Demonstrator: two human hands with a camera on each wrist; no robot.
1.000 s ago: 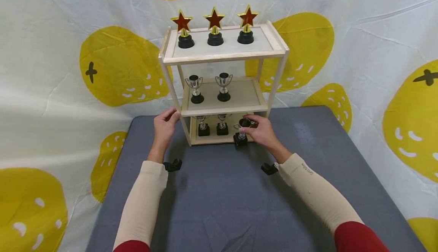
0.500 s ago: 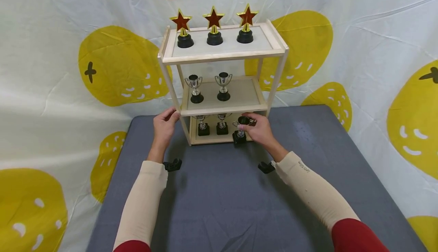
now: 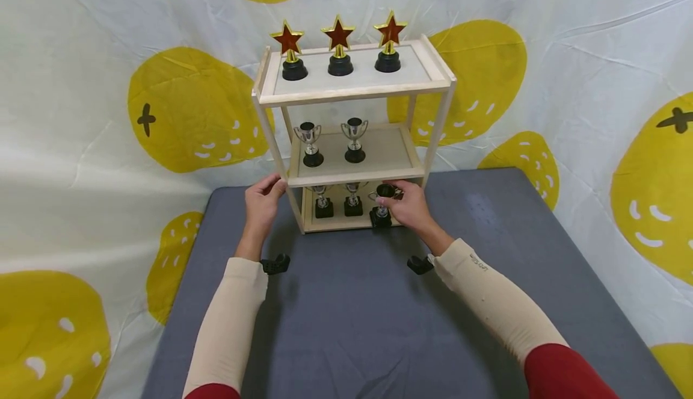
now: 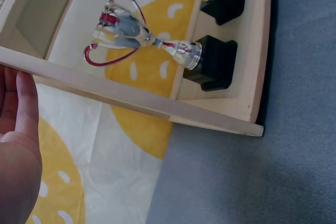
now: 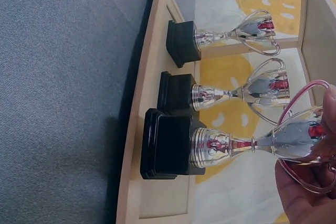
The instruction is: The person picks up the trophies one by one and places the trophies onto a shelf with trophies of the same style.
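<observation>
My right hand (image 3: 408, 206) grips a silver trophy cup (image 5: 226, 145) by its bowl and right handle. The cup stands near upright at the right front of the bottom shelf (image 3: 346, 225), its black square base over the front edge. Two matching silver trophies, a middle one (image 5: 239, 94) and a left one (image 4: 126, 30), stand beside it on that shelf. My left hand (image 3: 262, 206) holds the left post (image 4: 121, 93) of the wooden rack with thumb and fingertips; its fingertips are partly hidden by the post. The middle shelf's edge hides the tops of the bottom-row cups in the head view.
The middle shelf (image 3: 379, 146) carries two silver cups with round black bases, a left cup (image 3: 310, 144) and a right cup (image 3: 354, 140). Three star trophies, one being the middle star trophy (image 3: 339, 47), line the top shelf (image 3: 417, 65). A grey cloth (image 3: 335, 315) covers the table.
The right hand has moved the trophy slightly back onto the bottom shelf, and its base now stands straighter. My left hand stays at the post.
</observation>
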